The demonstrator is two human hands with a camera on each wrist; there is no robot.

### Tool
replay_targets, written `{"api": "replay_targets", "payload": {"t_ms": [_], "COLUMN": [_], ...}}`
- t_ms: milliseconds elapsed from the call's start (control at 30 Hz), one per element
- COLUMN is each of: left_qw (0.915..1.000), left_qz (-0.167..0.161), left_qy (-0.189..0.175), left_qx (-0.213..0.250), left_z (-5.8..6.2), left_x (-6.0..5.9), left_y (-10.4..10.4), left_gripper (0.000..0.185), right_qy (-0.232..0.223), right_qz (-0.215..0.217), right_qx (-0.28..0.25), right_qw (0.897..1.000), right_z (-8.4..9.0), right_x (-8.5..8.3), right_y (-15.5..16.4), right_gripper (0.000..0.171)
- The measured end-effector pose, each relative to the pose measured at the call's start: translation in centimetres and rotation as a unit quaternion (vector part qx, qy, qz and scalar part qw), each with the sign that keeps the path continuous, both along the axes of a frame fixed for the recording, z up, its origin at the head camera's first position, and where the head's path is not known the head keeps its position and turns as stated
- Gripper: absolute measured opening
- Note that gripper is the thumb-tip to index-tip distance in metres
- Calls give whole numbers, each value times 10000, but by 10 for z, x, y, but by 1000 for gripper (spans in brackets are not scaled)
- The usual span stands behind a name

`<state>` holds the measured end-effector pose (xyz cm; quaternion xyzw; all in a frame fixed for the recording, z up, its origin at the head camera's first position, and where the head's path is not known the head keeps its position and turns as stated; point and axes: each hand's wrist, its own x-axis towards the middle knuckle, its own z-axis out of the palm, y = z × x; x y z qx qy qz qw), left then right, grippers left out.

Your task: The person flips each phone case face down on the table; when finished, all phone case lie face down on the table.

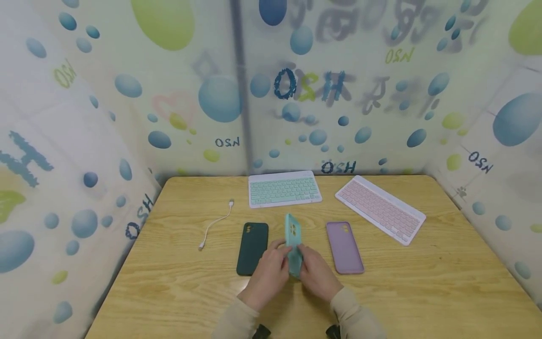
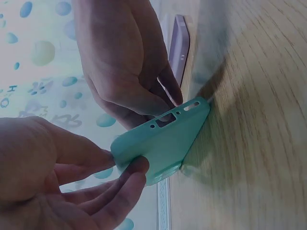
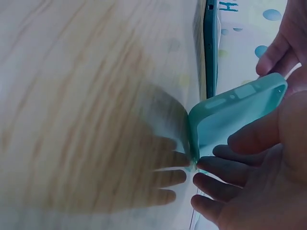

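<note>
A light wooden table (image 1: 444, 282) with rounded far corners fills the lower part of the head view, grain running across it. Around it on three sides stand pale screen walls (image 1: 106, 117) printed with blue and green bubbles and mirrored lettering. A dark upright seam (image 1: 240, 94) splits the back wall. The light is soft and even, with faint shadows on the wood.

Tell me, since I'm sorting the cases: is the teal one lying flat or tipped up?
Tipped up. The teal case stands on edge on the table, both hands holding it.
</note>
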<state>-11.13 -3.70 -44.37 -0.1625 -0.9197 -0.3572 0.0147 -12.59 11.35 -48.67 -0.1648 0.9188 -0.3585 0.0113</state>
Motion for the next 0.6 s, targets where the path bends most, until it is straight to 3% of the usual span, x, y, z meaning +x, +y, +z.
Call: {"api": "replay_targets", "payload": {"t_ms": [233,467,600], "left_qw": [9995,9988,9985], "left_qz": [-60,-102,-98], "left_qy": [-40,-82,-60], "left_qx": [322,480,536], "left_z": [0,1,2], "left_x": [0,2,3], "left_y": [2,2,2], "left_gripper": [28,27,30], "right_qy": [163,-202,-185], "right_qz": [141,190,231], "right_qx": [-207,-169,-204], "right_qw": [9996,9995,9994], "right_z": [-1,-2,-3], "right_x": [-1,2,1], "right_y": [-3,-5,-6], "right_gripper": [39,39,39]}}
